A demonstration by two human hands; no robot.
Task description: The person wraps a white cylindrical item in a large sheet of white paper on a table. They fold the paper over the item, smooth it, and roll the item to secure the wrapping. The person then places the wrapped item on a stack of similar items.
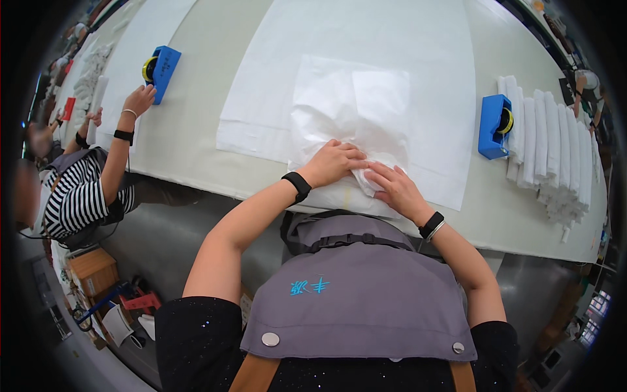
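Observation:
Directly before me on the table lies a thin, glossy white sheet (326, 98), its near part crumpled and bunched. My left hand (334, 163) is curled over the bunched part, fingers closed on it. Close by on the right, my right hand (397, 191) grips the same bunch, its thumb toward the near edge; the fingertips of both hands almost meet. Under the glossy sheet spreads a larger flat white sheet (255, 124). Whether anything is wrapped inside the bunch cannot be seen.
A blue tape dispenser (494, 127) stands at the right, beside a stack of white rolls (548, 144). Another blue tape dispenser (166, 68) is at the far left, where a co-worker in a striped shirt (78, 189) reaches toward it. The table edge (215, 191) runs just before me.

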